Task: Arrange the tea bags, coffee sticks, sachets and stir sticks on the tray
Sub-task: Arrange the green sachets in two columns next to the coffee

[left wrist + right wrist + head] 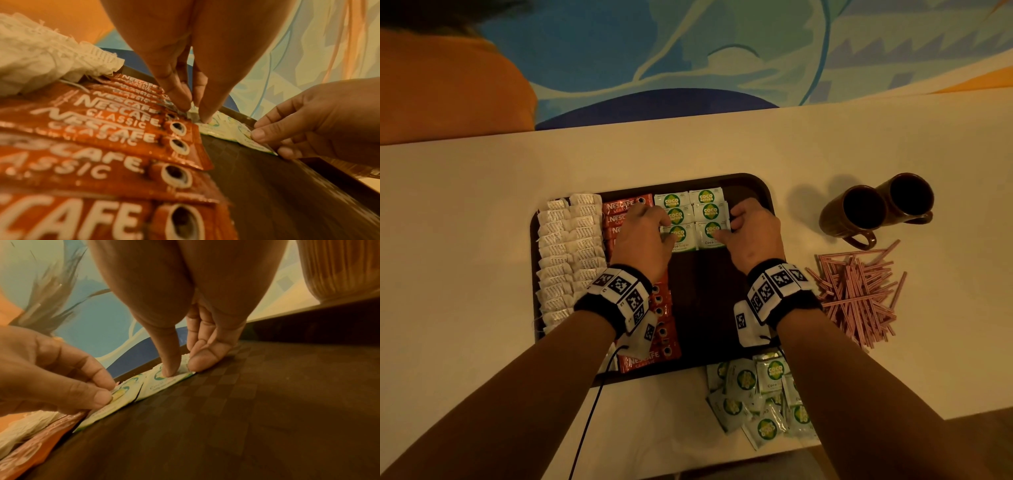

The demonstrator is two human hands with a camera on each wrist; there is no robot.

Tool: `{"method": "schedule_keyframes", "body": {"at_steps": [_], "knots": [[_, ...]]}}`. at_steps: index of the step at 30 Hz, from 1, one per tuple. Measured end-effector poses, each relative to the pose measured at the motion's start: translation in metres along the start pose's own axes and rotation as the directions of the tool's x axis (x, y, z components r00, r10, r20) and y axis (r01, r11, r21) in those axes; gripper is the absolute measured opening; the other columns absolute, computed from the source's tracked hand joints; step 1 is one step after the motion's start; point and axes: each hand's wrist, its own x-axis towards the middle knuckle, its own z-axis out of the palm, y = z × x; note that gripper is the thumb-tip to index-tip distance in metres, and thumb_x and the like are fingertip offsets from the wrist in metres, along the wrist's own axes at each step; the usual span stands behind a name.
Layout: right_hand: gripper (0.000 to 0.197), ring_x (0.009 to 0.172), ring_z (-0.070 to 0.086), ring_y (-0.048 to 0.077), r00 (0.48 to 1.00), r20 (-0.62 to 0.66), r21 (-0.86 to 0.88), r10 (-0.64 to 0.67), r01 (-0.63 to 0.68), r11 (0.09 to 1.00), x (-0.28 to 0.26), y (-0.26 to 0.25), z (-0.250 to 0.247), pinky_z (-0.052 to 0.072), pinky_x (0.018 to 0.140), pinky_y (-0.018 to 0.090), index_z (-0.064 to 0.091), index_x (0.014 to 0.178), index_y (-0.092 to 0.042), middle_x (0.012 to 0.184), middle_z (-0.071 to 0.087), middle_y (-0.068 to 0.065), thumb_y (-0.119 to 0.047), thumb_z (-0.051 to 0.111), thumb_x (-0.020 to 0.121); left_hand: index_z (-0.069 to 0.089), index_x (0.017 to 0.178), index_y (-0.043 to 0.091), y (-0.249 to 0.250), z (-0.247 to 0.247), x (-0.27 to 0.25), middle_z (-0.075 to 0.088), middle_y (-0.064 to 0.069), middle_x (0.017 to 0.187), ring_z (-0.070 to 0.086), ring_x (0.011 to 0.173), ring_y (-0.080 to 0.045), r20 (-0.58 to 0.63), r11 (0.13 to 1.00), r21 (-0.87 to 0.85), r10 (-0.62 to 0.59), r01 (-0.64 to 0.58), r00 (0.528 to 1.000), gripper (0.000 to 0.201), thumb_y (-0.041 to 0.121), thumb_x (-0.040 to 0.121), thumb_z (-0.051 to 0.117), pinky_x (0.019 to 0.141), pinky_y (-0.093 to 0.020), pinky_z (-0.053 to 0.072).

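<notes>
Sachets [695,219] pinched by both hands' fingers [170,368]; tray [705,308] bare nearside.

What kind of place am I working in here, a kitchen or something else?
Probably a hotel room or lounge refreshment corner, not a kitchen, though I can't be sure. A serving tray holds rows of tea bags and coffee sticks, two mugs stand beside it, and a patterned carpet lies beyond the counter.
</notes>
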Motion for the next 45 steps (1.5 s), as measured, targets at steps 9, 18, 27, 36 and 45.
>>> {"method": "schedule_keyframes", "body": {"at_steps": [9, 18, 27, 36, 45], "knots": [[0.048, 0.094, 0.064, 0.016, 1.000, -0.013, 0.013, -0.011, 0.011, 1.000, -0.007, -0.003, -0.013, 0.057, 0.082, 0.032, 0.061, 0.122, -0.015, 0.104, 0.066, 0.001, -0.029, 0.085, 0.083, 0.069, 0.097, 0.017, 0.007, -0.011, -0.005, 0.056, 0.000, 0.103, 0.055, 0.076, -0.007, -0.084, 0.997, -0.039, 0.057, -0.060, 0.995, 0.015, 0.008, 0.086, 0.073, 0.076, -0.010, 0.041], [0.032, 0.091, 0.064, 0.004, 0.999, -0.040, 0.048, -0.006, 0.008, 0.999, -0.054, 0.018, -0.057, 0.043, 0.068, 0.012, 0.064, 0.118, -0.024, 0.100, 0.069, -0.011, -0.029, 0.078, 0.089, 0.070, 0.101, 0.020, 0.001, -0.052, -0.032, 0.060, 0.000, 0.112, 0.057, 0.075, 0.001, -0.243, 0.993, -0.114, -0.016, -0.012, 0.970, 0.019, 0.006, 0.088, 0.070, 0.071, -0.005, 0.043], [0.015, 0.082, 0.069, 0.010, 0.987, -0.102, 0.100, 0.125, -0.115, 0.988, -0.143, 0.075, -0.082, 0.055, 0.075, 0.027, 0.071, 0.100, -0.027, 0.085, 0.072, -0.009, -0.023, 0.079, 0.088, 0.070, 0.103, 0.024, 0.017, -0.045, -0.091, 0.057, 0.010, 0.106, 0.058, 0.082, 0.004, 0.039, 0.970, -0.134, 0.210, -0.203, 0.977, 0.020, 0.010, 0.089, 0.071, 0.071, -0.003, 0.042], [0.020, 0.084, 0.066, 0.014, 0.933, -0.162, 0.044, 0.321, -0.318, 0.947, -0.231, 0.133, -0.066, 0.044, 0.066, 0.018, 0.073, 0.104, -0.023, 0.094, 0.073, -0.003, -0.022, 0.079, 0.086, 0.064, 0.115, 0.031, 0.049, 0.011, -0.157, 0.052, 0.013, 0.113, 0.052, 0.096, -0.003, 0.523, 0.879, -0.063, 0.432, -0.473, 0.734, 0.024, 0.027, 0.093, 0.070, 0.085, -0.026, 0.052], [0.044, 0.095, 0.062, 0.021, 0.858, -0.243, 0.052, 0.453, -0.455, 0.889, -0.278, 0.161, -0.046, 0.056, 0.079, 0.038, 0.064, 0.123, -0.019, 0.110, 0.066, 0.003, -0.037, 0.080, 0.086, 0.057, 0.123, 0.025, 0.076, 0.047, -0.173, 0.053, 0.004, 0.121, 0.054, 0.112, -0.016, 0.568, 0.821, 0.085, 0.426, -0.564, 0.705, 0.036, 0.042, 0.093, 0.068, 0.090, -0.041, 0.056]]}}
